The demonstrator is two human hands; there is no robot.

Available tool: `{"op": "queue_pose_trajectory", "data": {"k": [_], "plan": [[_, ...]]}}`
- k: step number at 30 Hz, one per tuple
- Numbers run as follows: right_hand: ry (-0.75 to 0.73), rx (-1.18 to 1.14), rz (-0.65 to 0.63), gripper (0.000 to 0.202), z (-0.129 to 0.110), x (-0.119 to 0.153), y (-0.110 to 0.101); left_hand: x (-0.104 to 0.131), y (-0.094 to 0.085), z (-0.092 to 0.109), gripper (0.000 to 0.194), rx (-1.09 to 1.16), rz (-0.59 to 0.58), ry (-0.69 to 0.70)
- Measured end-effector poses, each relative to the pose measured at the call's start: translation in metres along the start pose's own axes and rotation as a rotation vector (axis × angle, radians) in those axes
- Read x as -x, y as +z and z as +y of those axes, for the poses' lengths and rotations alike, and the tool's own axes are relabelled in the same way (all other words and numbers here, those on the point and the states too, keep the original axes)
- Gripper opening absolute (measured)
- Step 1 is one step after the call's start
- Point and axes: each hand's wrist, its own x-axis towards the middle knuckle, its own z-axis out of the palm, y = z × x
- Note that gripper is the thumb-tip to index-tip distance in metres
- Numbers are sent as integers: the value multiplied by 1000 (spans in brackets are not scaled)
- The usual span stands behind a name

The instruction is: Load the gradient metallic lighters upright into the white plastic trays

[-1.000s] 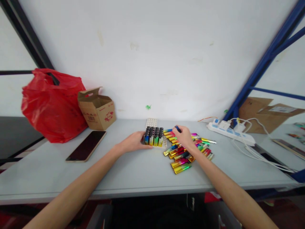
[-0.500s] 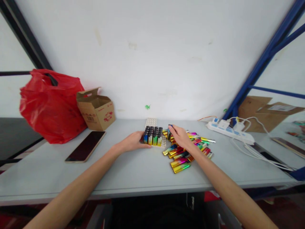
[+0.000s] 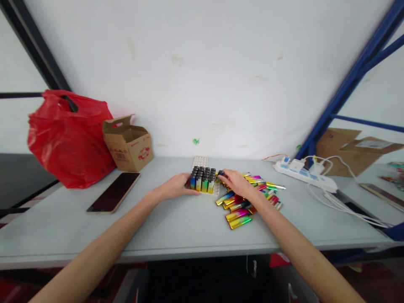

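Rows of upright lighters (image 3: 202, 180) with black tops and shiny coloured bodies stand in a white tray (image 3: 216, 189). My left hand (image 3: 177, 185) grips the tray and its lighters at the left end, thumb in front and fingers mostly hidden behind. Between the fingertips of my right hand (image 3: 235, 182) is a lighter (image 3: 220, 173), its dark top showing at the tray's right side; my fingers hide most of its body. Under and around my right wrist lies a loose pile of metallic lighters (image 3: 239, 213) in yellow, red, green, blue and pink.
Behind the filled tray lies a white studded tray (image 3: 200, 160). On the left are a phone (image 3: 114, 193), an open cardboard box (image 3: 129, 147) and a red plastic bag (image 3: 69, 143). A power strip (image 3: 304, 174) with white cables lies on the right, near a blue metal frame (image 3: 341, 88).
My right hand has moved slightly left and lower with the lighter, to the tray's right side. The left hand keeps its hold on the tray.
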Motion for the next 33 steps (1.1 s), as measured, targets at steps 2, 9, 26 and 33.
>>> {"op": "queue_pose_trajectory", "data": {"k": [2, 9, 26, 33], "plan": [[-19, -10, -25, 33, 1, -2, 1, 0, 0, 0, 63, 2, 0, 14], [11, -34, -52, 32, -1, -3, -8, 0, 1, -1, 62, -6, 8, 10], [39, -316, -277, 31, -9, 40, -87, 3, -5, 2, 60, -102, 51, -10], [-13, 132, -164, 70, -41, 112, -55, 3, -10, -2, 61, -177, 50, -38]]}}
